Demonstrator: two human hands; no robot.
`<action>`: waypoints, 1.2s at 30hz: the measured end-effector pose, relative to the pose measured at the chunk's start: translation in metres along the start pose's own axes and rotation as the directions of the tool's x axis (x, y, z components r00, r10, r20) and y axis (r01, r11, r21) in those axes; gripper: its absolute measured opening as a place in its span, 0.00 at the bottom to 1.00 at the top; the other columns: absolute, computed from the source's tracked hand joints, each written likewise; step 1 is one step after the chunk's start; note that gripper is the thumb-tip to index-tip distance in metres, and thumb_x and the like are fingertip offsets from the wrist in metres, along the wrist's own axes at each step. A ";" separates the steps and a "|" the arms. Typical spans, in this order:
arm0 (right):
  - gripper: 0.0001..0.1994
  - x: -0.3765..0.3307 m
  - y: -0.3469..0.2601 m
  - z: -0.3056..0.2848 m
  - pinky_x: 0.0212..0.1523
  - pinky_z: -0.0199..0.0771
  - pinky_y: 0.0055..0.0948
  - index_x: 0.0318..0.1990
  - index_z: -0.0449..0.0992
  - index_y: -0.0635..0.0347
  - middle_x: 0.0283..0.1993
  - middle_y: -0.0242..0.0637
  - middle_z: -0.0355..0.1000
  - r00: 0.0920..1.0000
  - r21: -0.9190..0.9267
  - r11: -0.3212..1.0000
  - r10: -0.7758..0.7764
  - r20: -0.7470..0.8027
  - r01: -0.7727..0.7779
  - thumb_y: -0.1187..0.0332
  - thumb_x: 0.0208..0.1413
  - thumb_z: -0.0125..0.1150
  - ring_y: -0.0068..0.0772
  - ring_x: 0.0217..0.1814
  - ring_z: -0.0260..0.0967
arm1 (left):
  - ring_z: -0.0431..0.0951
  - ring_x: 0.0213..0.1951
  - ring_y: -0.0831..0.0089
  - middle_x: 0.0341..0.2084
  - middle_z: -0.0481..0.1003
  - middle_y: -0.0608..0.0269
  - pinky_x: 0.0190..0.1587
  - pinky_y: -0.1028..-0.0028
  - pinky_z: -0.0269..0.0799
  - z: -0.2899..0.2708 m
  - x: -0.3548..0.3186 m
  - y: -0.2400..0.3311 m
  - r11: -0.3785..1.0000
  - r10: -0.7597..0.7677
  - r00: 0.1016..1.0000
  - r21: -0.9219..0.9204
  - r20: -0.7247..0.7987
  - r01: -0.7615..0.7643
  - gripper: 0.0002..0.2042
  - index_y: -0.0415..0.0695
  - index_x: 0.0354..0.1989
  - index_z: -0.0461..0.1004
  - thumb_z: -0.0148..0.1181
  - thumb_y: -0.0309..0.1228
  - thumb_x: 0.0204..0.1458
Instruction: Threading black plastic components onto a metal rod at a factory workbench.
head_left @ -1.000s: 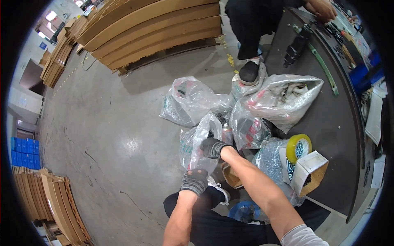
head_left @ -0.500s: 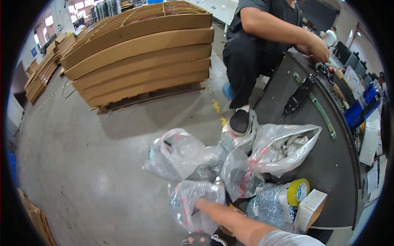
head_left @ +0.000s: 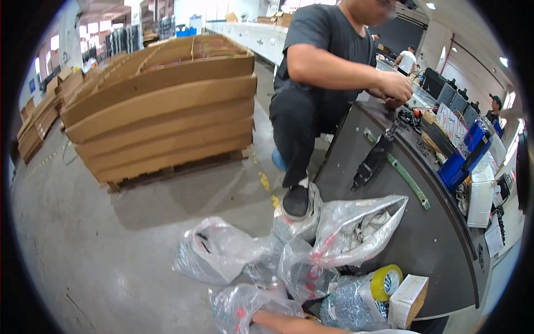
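Note:
Only my right forearm (head_left: 281,322) shows, at the lower edge, reaching left into a crumpled clear plastic bag (head_left: 236,306) on the floor. The bag hides the hand itself. My left hand is out of view. More clear bags holding small parts lie just beyond: one to the left (head_left: 214,253), one in the middle (head_left: 300,273), and a large open one (head_left: 356,228) leaning against the dark workbench (head_left: 439,261). A yellow tape roll (head_left: 385,281) and a small white carton (head_left: 408,300) sit to the right of my arm.
A person in a grey shirt and black trousers (head_left: 311,111) sits at the workbench, one black shoe (head_left: 296,201) touching the bags. A black power tool (head_left: 372,161) and a blue bottle (head_left: 464,156) are at the bench. Stacked cardboard on a pallet (head_left: 161,111) stands at the far left.
The view has tilted upward. Both gloved hands, earlier on a plastic bag, have dropped to the lower edge; now only the right forearm shows. The seated person and cardboard stack have come into full view.

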State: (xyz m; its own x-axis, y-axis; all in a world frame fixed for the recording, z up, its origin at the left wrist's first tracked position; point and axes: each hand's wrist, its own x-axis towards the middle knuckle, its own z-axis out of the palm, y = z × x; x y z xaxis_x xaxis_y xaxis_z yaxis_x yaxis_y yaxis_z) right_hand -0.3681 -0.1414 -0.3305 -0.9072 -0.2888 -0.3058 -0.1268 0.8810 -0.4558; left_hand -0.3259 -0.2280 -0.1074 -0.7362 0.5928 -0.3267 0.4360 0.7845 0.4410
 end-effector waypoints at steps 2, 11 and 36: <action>0.21 -0.039 0.024 0.011 0.50 0.71 0.50 0.51 0.78 0.50 0.49 0.46 0.76 0.999 0.040 0.999 -0.033 0.004 0.033 0.51 0.54 0.61 0.51 0.48 0.74 | 0.78 0.37 0.51 0.37 0.78 0.45 0.40 0.56 0.76 -0.011 0.006 -0.015 0.999 -0.021 0.999 0.035 -0.029 0.022 0.12 0.43 0.38 0.80 0.55 0.33 0.49; 0.20 -0.065 0.057 0.052 0.52 0.71 0.48 0.46 0.82 0.45 0.45 0.43 0.78 0.988 0.243 0.960 0.114 0.101 -0.136 0.50 0.46 0.63 0.47 0.48 0.75 | 0.78 0.38 0.49 0.38 0.78 0.45 0.41 0.55 0.76 -0.043 -0.001 -0.063 0.983 -0.078 0.996 0.165 -0.054 0.086 0.12 0.43 0.39 0.80 0.55 0.34 0.49; 0.14 -0.369 -0.043 -0.253 0.29 0.65 0.16 0.47 0.69 0.54 0.32 0.25 0.66 0.932 0.897 -0.408 0.362 -0.011 0.169 0.71 0.52 0.60 0.15 0.30 0.64 | 0.77 0.46 0.47 0.42 0.78 0.43 0.49 0.53 0.74 0.035 0.016 0.001 0.949 0.207 0.934 0.172 0.291 -0.264 0.18 0.45 0.44 0.79 0.56 0.41 0.49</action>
State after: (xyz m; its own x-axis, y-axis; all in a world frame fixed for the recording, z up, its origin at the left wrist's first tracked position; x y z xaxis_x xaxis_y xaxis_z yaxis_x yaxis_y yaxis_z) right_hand -0.1292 0.0222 0.0134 -0.8959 0.0544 -0.4409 0.2578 -0.7445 -0.6158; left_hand -0.3189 -0.2109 -0.1413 -0.4471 0.7691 -0.4568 0.6972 0.6195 0.3607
